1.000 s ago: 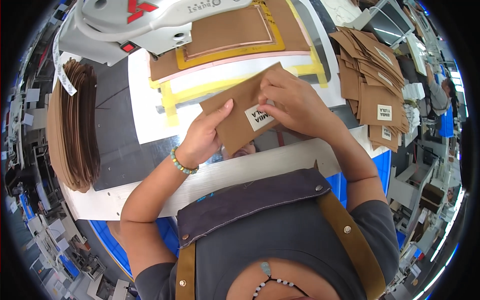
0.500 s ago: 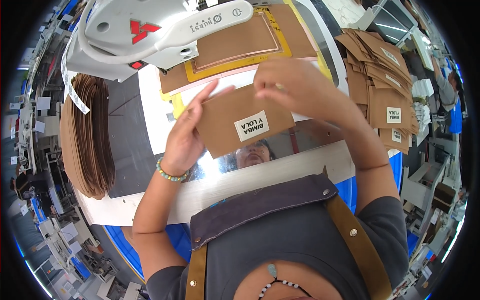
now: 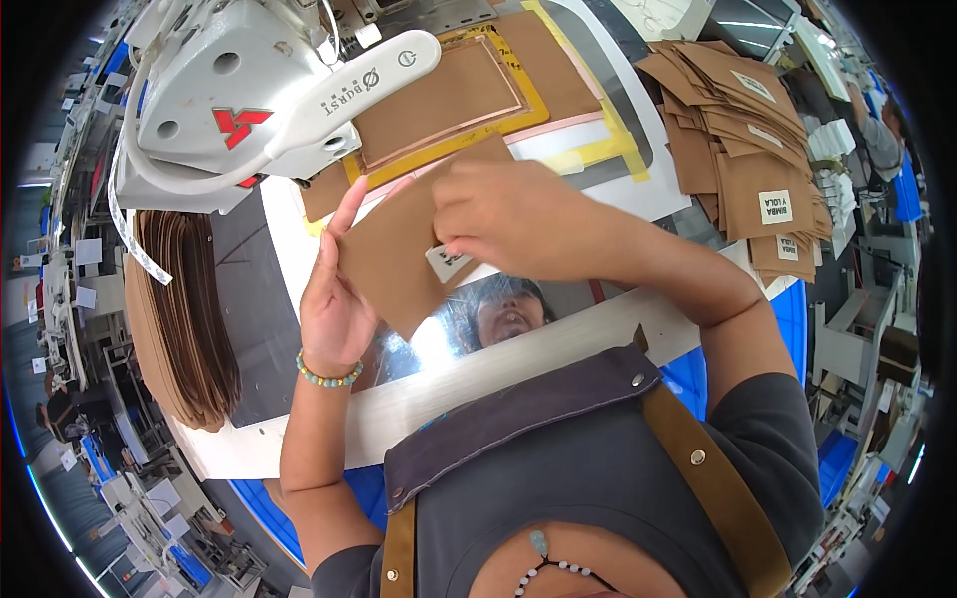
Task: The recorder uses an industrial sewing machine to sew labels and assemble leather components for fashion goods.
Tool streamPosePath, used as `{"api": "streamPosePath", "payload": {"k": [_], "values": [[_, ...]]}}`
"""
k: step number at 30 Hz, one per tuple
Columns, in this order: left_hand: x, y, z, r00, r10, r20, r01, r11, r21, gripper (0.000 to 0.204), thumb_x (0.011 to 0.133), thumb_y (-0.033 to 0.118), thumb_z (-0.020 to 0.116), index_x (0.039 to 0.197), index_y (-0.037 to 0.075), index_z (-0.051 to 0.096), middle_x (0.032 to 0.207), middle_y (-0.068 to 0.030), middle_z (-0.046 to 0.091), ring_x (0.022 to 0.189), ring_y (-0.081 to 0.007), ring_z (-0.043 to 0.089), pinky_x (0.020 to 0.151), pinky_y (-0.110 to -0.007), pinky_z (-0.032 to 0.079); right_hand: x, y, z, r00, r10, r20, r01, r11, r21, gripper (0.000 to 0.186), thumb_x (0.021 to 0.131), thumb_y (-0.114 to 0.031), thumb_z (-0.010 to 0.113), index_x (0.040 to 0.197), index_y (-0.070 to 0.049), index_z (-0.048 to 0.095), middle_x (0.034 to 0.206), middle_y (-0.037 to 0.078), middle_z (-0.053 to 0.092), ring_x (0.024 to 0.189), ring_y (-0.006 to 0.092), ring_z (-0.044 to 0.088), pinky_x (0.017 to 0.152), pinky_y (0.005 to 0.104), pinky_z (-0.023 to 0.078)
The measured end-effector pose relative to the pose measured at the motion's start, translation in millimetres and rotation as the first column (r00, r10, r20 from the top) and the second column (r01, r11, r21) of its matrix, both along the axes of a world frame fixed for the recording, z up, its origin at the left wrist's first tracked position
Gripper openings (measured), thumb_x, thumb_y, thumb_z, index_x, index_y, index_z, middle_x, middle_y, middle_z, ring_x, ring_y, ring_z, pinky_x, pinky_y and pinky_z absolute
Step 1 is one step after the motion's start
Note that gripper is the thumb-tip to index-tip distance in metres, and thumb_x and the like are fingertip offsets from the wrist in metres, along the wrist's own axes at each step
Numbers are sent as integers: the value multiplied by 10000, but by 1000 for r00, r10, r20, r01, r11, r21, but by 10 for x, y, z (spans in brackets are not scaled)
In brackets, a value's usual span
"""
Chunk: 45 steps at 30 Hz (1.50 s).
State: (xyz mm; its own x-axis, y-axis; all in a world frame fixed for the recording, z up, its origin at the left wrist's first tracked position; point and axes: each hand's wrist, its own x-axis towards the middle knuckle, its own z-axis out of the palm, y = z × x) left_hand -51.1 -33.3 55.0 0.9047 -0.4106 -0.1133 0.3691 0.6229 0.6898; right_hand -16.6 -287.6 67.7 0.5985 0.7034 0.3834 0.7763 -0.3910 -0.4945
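A flat brown fabric piece is held tilted over the shiny metal work surface, in front of the sewing machine. My left hand supports its left edge, thumb and fingers fairly straight. Curled over the right part of the piece, my right hand has its fingertips by a small white label. These fingers partly cover the label, so whether they pinch label or fabric is hidden. Beyond the hands, a yellow-edged frame template lies around another brown piece.
The white machine head overhangs at the upper left. Below it stands a row of folded brown pieces. At the right lies a stack of labelled brown pieces. Blue bins sit below the table's edge.
The brown piece has shifted left and tilted more steeply. My right hand has moved left and down onto it, now covering part of the label.
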Motion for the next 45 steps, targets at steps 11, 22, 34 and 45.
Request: {"api": "streamPosePath", "payload": {"k": [11,22,34,45], "values": [[403,541,-276,828,-35,560,-526,298,797,356,1099,188,538,1322,-64,656,1304,-163,708,1208,-244,659,1062,-360,492,1562,-261,168,953,-289,89,300,943,-147,222,880,-115,611,1002,-67,791,887,189,740,898,414,696,841,496,541],[1063,726,-510,572,-532,624,-737,1,676,306,1039,94,554,1281,-67,649,1299,-261,633,1266,-456,530,1115,-485,392,1877,-193,-331,993,0,118,-8,998,70,223,870,-78,649,1025,-56,807,980,195,755,967,389,708,853,484,548],[1404,523,-506,525,-608,595,-654,160,740,374,1089,175,568,1426,22,619,1493,-127,614,1387,-284,563,1192,-382,388,1805,73,-584,993,-74,97,80,995,-60,182,851,-84,658,942,-67,815,984,167,759,1006,373,705,888,472,566],[1569,526,-487,405,-710,575,-709,153,689,424,1050,115,597,1475,108,606,1536,-48,594,1405,-217,550,1185,-349,401,1761,118,-644,976,-134,171,147,987,-66,163,825,-114,667,896,-73,808,950,162,756,976,372,711,849,482,578]]}}
